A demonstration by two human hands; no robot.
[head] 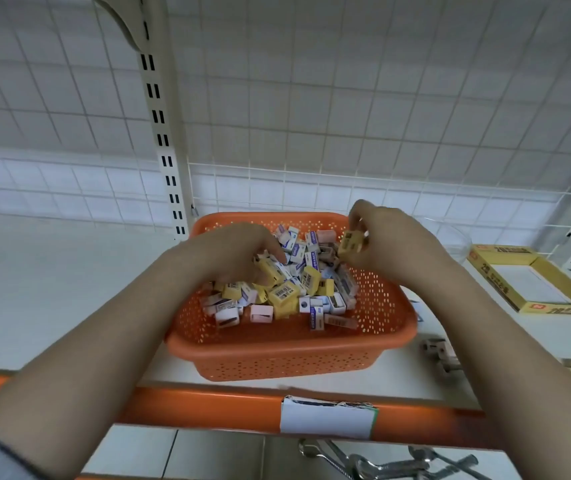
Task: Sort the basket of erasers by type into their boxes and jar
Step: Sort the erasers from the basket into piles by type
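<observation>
Shelf: basket, "ERASER" erasers

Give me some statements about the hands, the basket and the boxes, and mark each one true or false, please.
1. The right hand holds a yellow eraser. True.
2. The basket is blue. False: it is orange.
3. The left hand is down among the erasers in the basket. True.
4. The yellow box stands left of the basket. False: it stands to the right.
5. The basket is empty. False: it still holds many erasers.
</observation>
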